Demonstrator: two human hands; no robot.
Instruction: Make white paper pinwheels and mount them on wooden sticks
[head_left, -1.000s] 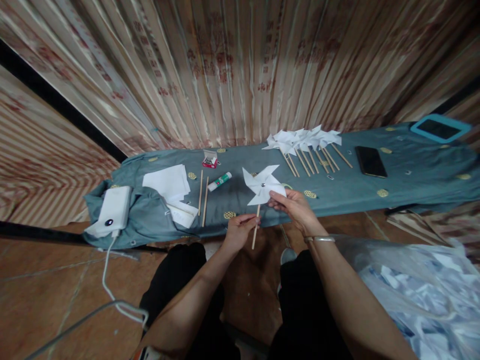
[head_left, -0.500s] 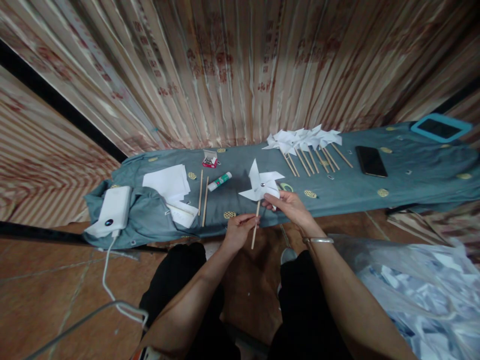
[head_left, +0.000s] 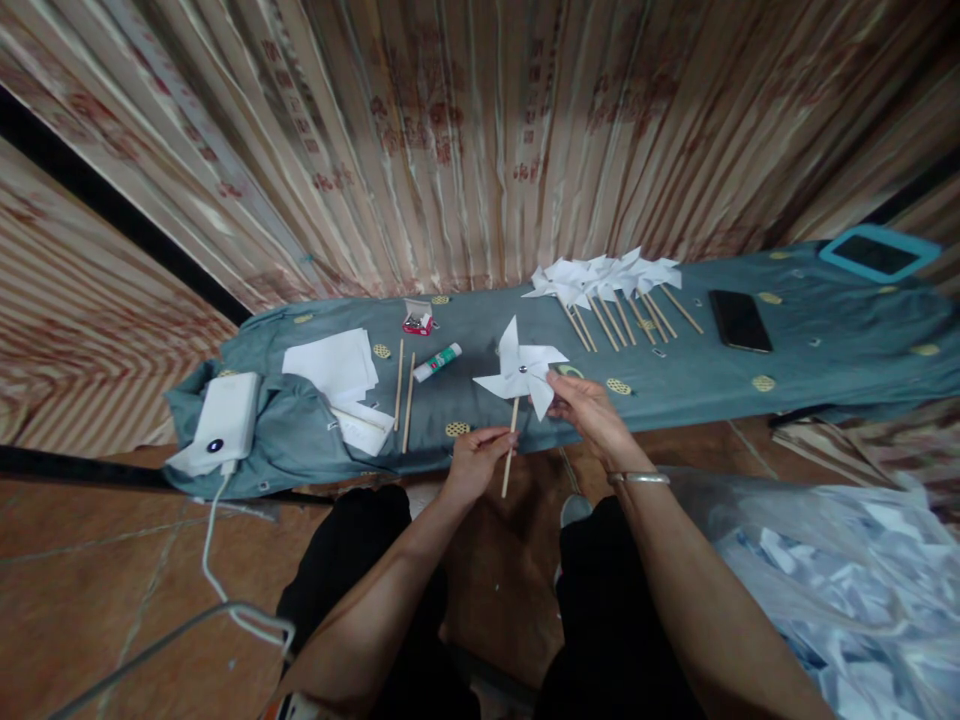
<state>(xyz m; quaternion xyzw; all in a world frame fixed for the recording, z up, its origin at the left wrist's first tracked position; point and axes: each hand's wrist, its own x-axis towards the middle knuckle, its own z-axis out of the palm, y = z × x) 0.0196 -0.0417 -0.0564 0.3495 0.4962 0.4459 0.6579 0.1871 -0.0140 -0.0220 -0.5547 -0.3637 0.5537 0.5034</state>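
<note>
A white paper pinwheel with a metal pin at its centre is held upright on a thin wooden stick, just over the near edge of the cloth. My left hand is closed around that stick below the blades, its thumb and fingers pinching it. At the pinwheel's right side, my right hand has its thumb and fingertips closed at a blade's edge; the fingers behind the paper are partly hidden. Two loose wooden sticks and a glue stick lie to the left of the pinwheel.
Several pinwheels lie in a row at the back. A red box of pins, paper sheets and a white power bank are on the left. A phone and blue-framed tablet lie right. A plastic bag holds paper pieces.
My right hand has shifted slightly right and up along the pinwheel, so the lower-right blade shows more fully. The left hand keeps its grip on the stick.
</note>
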